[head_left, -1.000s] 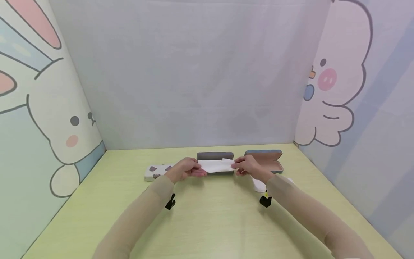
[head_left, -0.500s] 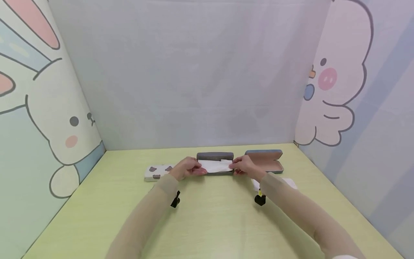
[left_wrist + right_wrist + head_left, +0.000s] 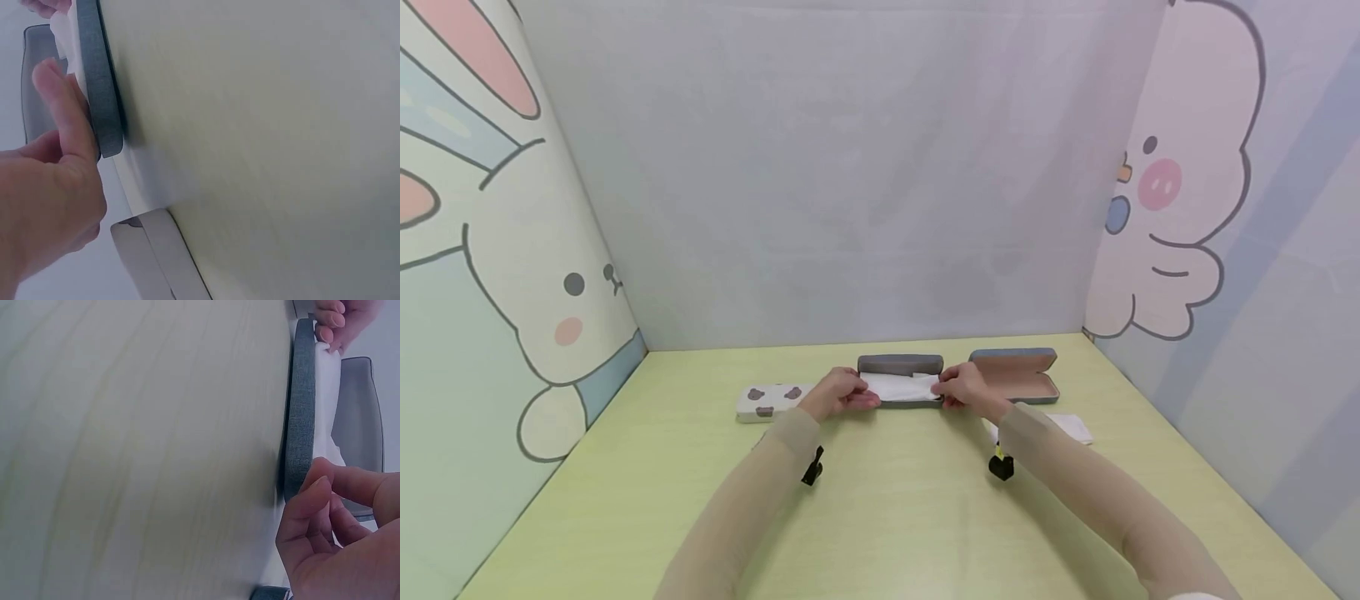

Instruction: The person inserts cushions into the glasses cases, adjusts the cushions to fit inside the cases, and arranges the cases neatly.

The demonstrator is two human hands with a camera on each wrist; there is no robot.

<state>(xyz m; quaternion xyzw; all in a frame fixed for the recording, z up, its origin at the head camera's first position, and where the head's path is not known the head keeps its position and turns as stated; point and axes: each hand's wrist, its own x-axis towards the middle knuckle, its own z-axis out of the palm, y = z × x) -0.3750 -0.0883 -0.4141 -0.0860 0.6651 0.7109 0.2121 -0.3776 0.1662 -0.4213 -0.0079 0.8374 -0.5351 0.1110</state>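
Observation:
An open grey glasses case [image 3: 901, 364] sits near the back middle of the table, its lid raised at the rear. Folded white cloth [image 3: 895, 387] spans the lower half, down at the rim. My left hand [image 3: 837, 392] pinches the cloth's left end, fingertips right at the case's edge. At the other end, my right hand [image 3: 967, 389] pinches the cloth between thumb and index finger. In the right wrist view the cloth [image 3: 325, 406] stretches along the blue-grey front wall [image 3: 300, 412], a hand at each end. Fingers hide both cloth ends.
Left of the hands lies a shut white case with bear prints [image 3: 767, 402]. An open blue case with a pinkish-brown lining [image 3: 1018, 379] stands to the right. Another white cloth [image 3: 1071, 427] lies partly behind the right sleeve. A grey wall panel [image 3: 865, 208] rises behind the table.
The white cloth has come down from above the case into its lower half, between both hands. My right hand has shifted slightly left; the left hand stays almost in place.

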